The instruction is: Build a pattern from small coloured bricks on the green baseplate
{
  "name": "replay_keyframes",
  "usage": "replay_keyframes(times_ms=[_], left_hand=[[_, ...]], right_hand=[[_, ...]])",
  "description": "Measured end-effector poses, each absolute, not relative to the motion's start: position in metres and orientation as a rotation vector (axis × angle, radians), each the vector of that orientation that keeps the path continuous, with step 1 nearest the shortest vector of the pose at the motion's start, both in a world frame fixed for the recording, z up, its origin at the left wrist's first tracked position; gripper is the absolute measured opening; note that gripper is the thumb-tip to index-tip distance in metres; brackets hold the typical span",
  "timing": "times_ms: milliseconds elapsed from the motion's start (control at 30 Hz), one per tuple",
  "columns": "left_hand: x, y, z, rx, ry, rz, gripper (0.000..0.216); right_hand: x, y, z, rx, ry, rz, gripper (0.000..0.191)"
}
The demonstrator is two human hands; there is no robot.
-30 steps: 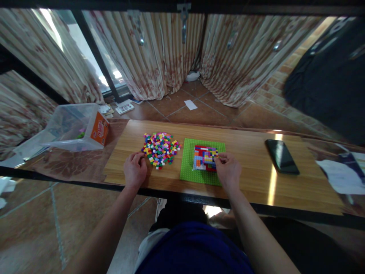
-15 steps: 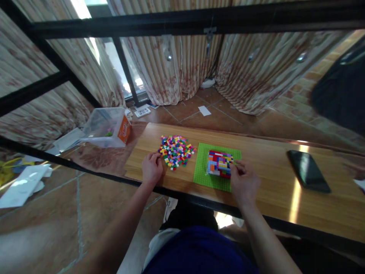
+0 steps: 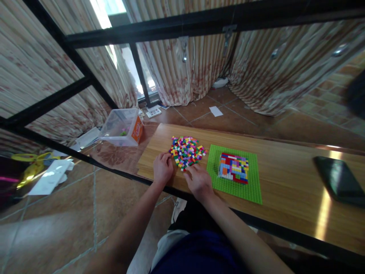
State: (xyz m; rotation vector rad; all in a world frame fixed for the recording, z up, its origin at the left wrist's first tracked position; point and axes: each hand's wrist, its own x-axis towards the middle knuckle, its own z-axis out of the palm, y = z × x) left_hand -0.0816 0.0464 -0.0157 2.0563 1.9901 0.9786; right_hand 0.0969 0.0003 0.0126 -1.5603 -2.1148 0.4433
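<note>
A pile of small coloured bricks [image 3: 186, 151] lies on the wooden table [image 3: 285, 179]. To its right a green baseplate [image 3: 251, 190] carries a flat block of many-coloured bricks [image 3: 234, 173]. My left hand [image 3: 162, 169] rests curled at the pile's near left edge, fingers closed; what they hold, if anything, is hidden. My right hand [image 3: 199, 182] sits at the pile's near right edge, between pile and baseplate, fingertips touching the bricks with fingers bent together.
A clear plastic tub with an orange label [image 3: 122, 127] stands at the table's left end. A black phone [image 3: 339, 180] lies at the right. Black metal bars [image 3: 85, 82] cross the view above and to the left. Papers [image 3: 51, 177] lie on the floor.
My right hand has left the brick block on the baseplate and moved left to the loose pile. The view has swung left; my left hand stays by the pile.
</note>
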Motion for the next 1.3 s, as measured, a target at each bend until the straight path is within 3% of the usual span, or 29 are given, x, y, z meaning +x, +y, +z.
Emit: replay_keyframes(times_ms=[267, 1300], left_hand=[[-0.082, 0.047, -0.018, 2.069, 2.013, 0.986, 0.022], [-0.087, 0.050, -0.020, 2.102, 1.971, 1.023, 0.024]], right_hand=[[0.078, 0.011, 0.004, -1.651, -2.203, 0.202, 0.015], [0.106, -0.010, -0.017, -1.621, -2.179, 0.091, 0.023]])
